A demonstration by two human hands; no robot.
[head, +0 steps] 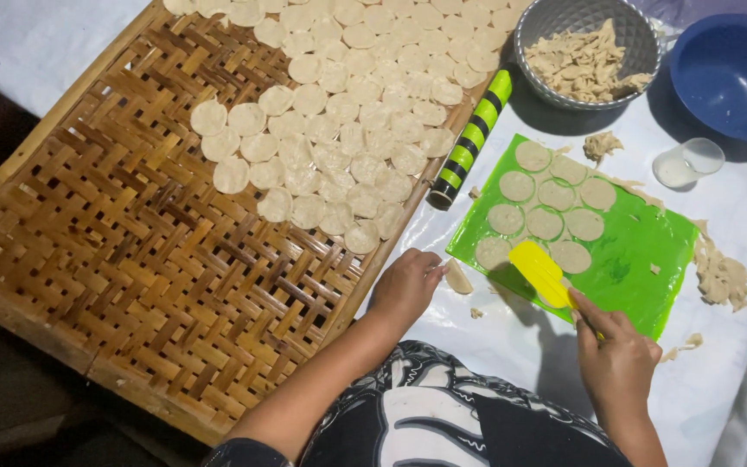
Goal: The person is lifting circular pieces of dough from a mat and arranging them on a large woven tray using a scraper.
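Note:
My left hand point(405, 285) rests by the edge of a woven bamboo tray point(123, 259) and pinches a thin round dough disc point(457, 278). My right hand point(616, 355) grips a yellow spatula point(542, 272), its blade lying over the near edge of a green plastic sheet point(641, 251). Several cut dough rounds point(546, 203) lie on that sheet. Many more dough rounds point(347, 112) are laid in rows on the far half of the tray.
A green and black striped roller point(470, 138) lies along the tray's right edge. Behind it stand a grey colander of dough scraps point(585, 56), a blue bowl point(732, 73) and a small clear cup point(689, 163). Dough scraps point(719, 277) lie right of the sheet.

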